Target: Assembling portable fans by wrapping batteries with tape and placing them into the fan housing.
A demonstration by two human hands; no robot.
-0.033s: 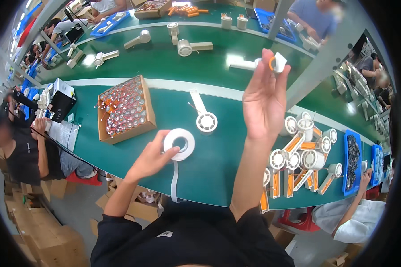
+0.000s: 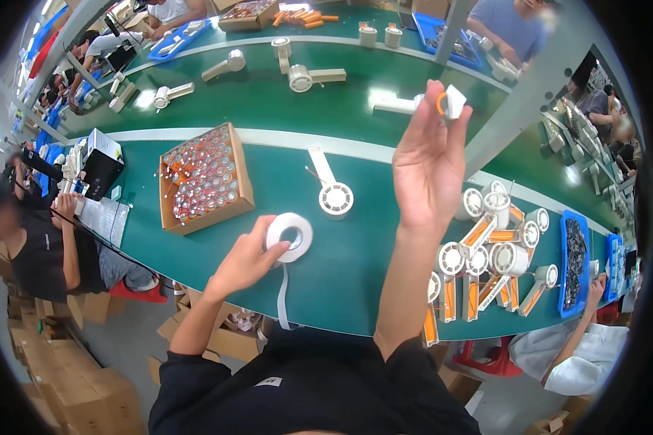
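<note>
Near the white tape roll (image 2: 289,236) on the green bench (image 2: 355,275), left hand (image 2: 245,262) has thumb and fingertips pinched on the roll's near rim, roll lying flat, a loose tail of tape hanging off it over the bench edge toward the person

Right hand (image 2: 429,161) is raised well above and beyond the roll, fingers mostly straight, tips closed on a small white part with an orange ring (image 2: 448,103); can't tell from here whether tape is already on it

Judgement on doing this step well:
- keep the roll pinned flat with the left hand so the tail peels clean instead of dragging the roll
- bring the small part down close to the roll before taping, less free tape to twist or stick to itself
- hold the part by its edges, keep fingertips off the face that takes tape

Around the roll: single white fan unit (image 2: 334,194) just beyond it to the right, cardboard box of orange-and-silver cells (image 2: 204,177) beyond to the left, cluster of white-and-orange fan units (image 2: 490,254) well to the right. Other workers sit further along the bench, their hands nowhere near the roll
</note>
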